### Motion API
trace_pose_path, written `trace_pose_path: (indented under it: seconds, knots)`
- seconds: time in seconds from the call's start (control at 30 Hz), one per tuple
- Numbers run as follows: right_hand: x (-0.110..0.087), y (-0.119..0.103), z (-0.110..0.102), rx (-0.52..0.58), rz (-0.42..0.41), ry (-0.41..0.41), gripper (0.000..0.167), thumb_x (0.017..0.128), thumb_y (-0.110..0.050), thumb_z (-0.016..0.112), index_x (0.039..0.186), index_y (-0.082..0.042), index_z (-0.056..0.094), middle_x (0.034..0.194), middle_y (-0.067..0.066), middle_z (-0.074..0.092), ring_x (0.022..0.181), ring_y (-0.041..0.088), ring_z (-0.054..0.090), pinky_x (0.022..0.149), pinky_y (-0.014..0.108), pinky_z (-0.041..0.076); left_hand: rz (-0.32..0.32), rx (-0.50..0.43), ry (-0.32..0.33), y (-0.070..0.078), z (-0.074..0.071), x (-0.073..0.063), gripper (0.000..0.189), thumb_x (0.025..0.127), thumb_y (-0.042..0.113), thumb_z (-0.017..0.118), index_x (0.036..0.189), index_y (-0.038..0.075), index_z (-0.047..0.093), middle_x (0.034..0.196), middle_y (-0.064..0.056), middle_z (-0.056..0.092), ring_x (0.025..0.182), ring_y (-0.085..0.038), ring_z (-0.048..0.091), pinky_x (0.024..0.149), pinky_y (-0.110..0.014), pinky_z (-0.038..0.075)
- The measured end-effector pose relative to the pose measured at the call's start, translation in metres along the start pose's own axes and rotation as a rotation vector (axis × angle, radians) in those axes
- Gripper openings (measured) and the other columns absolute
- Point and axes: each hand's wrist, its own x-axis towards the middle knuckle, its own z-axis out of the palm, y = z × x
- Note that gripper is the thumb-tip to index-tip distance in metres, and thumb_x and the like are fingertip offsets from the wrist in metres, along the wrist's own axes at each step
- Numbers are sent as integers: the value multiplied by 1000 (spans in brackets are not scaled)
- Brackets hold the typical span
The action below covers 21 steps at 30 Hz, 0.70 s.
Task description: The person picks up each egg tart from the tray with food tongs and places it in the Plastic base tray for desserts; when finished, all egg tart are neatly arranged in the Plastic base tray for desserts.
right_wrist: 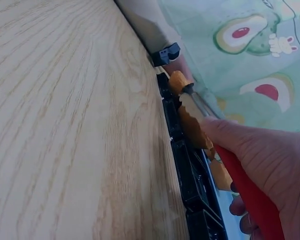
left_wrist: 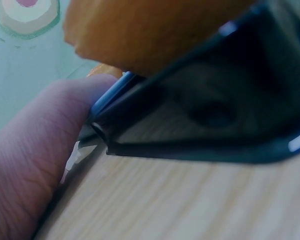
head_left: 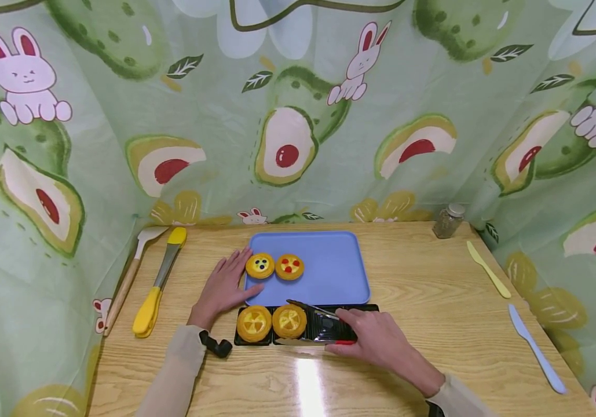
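Though slim, metal tongs [right_wrist: 247, 190] in the right hand [head_left: 373, 337], around a circular tart [head_left: 289, 322].

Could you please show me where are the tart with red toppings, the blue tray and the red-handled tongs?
Tart with red toppings [head_left: 289, 267]: head view, middle of its top.
Blue tray [head_left: 331, 269]: head view, bare part of its floor.
Red-handled tongs [right_wrist: 247, 191]: right wrist view, red handle.

A wooden table [head_left: 402, 263] bears spatula [head_left: 125, 285], tongs [head_left: 162, 272], blue tray [head_left: 331, 266], black tray [head_left: 320, 329], jar [head_left: 448, 222], knives [head_left: 487, 269]
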Motion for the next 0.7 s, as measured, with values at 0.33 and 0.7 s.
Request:
trace_pose_path:
  seconds: [0.33,0.7]
  knots:
    - [1,1,-7,69,-30,15,67,79,-78,73,115,-22,71,67,-12,50,58,1,39,47,20,31,3,3,5,0,0,0,108,89,81,54,170,19,17,174,-2,20,161,-27,17,129,-55,13]
    - [14,12,-20,126,29,66,71,78,-79,73,118,-20,69,75,-12,60,55,0,40,47,20,31,-5,6,-12,1,-1,0,108,90,81,53,170,20,15,174,-1,19,161,-25,15,129,-54,13]
